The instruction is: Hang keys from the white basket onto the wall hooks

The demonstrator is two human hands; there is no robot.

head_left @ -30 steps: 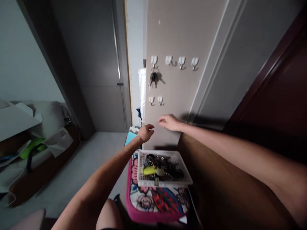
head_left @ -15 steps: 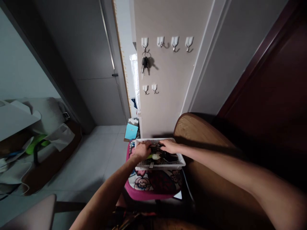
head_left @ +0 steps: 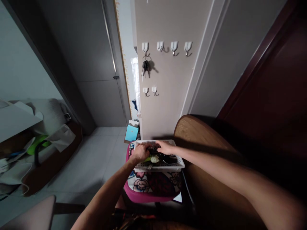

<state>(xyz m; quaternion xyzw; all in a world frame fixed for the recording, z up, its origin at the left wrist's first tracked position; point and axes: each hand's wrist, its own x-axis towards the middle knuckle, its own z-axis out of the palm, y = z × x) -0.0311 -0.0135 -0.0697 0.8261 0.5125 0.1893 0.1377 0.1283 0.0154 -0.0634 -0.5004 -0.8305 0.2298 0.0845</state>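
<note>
A white plastic basket (head_left: 178, 164) holds several dark keys and a yellow-green tag (head_left: 149, 158). It rests on a pink floral cushion (head_left: 153, 187). Both hands are down inside the basket among the keys. My left hand (head_left: 139, 152) is curled at the basket's left end. My right hand (head_left: 164, 147) reaches in from the right with bent fingers over the key pile. What either hand grips is hidden. On the beige wall above, white hooks (head_left: 174, 46) stand in a row, and one bunch of keys (head_left: 145, 66) hangs from the leftmost hook.
Two smaller hooks (head_left: 150, 91) sit lower on the wall. A rounded wooden tabletop (head_left: 199, 134) lies right of the basket, beside a dark red door (head_left: 275, 86). A blue box (head_left: 131, 132) sits on the floor. Bags and clutter (head_left: 45, 140) lie at left.
Both hands dropped from in front of the wall into the basket. Over the last half second they stay there, the right hand shifting slightly left over the keys.
</note>
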